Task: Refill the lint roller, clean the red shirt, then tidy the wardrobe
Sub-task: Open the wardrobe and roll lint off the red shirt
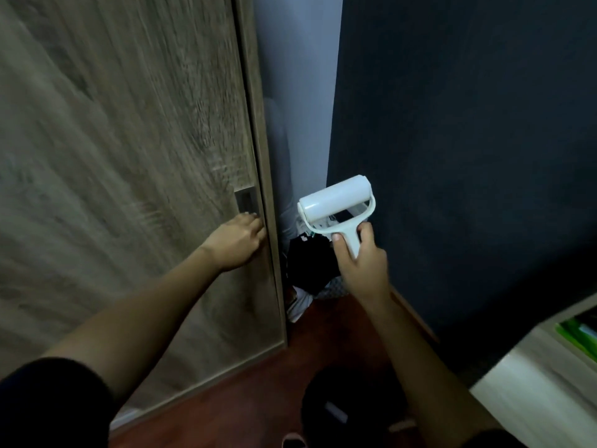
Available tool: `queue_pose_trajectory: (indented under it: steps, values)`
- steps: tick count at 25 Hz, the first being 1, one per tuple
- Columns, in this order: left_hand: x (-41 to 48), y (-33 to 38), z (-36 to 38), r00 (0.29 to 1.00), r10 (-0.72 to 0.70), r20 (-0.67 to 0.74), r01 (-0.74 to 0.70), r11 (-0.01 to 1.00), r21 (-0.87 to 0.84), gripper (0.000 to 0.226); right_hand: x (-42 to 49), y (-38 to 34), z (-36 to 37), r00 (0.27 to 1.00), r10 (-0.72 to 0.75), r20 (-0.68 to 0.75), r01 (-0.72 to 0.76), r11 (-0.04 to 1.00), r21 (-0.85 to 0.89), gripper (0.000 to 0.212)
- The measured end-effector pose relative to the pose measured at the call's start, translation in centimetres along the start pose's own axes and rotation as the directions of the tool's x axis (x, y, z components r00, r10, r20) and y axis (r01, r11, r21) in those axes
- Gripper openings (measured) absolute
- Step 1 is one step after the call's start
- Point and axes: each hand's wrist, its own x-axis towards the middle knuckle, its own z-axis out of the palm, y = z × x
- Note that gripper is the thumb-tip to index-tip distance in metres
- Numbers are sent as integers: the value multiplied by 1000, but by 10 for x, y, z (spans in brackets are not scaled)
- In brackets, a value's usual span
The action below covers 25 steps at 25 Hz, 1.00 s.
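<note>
**WARDROBE ACCESS: DOOR IN HAND, ROLLER HELD READY**

**Current state.** The left hand (240,240) is at 9 o'clock of centre. Its fingers are curled over the right-hand edge of the grey-brown wood-grain wardrobe door (129,156), just below the recessed grey metal pull (244,200). The right hand (361,263), at 4 o'clock of centre, is wrapped around the handle of the white plastic lint roller (336,202), with the thumb along the handle's left side. The drum points up, towards 12 o'clock, in front of the narrow opening beside the door.

**Step in hand.** The drum looks clean and white, so the refill is judged complete. The door is being worked to reach the wardrobe interior. The blur does not show which way the door is travelling.

**Next move.** Widen the opening with the left hand's hold on the door edge. Keep the roller clear of the door and of the dark navy panel (468,156) at 3 o'clock. Then locate the shirt.

**Hidden or unclear.**
- The red shirt is not in view.
- The opening shows only a pale hanging garment (290,124) and a heap of dark clothes (307,263) at its base.
- The left fingertips are hidden behind the door edge.
- A dark rounded object (339,402) at 6 o'clock on the red-brown floor (258,399) cannot be identified.
- A white unit (533,383) at 5 o'clock is cut off by the frame.
</note>
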Motion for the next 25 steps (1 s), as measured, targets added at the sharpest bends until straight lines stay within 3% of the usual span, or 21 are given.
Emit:
queue_pose_trajectory:
  steps: [6,13,20,25]
  values:
    - [23,-37,29,976,217,2,-216,973,76,36,34,-8,35,999,-29,-39,27,999,-41,29]
    - [11,-46,48,951,309,-4,-301,929,214,38,38,-8,59,999,-32,-31,32,999,-3,33]
    - [-48,-51,37,980,181,80,-193,961,198,32,16,-45,81,996,-61,57,60,998,22,18]
    - [-126,-69,22,970,64,236,-111,976,189,17,-15,-96,116,988,-139,65,134,988,81,17]
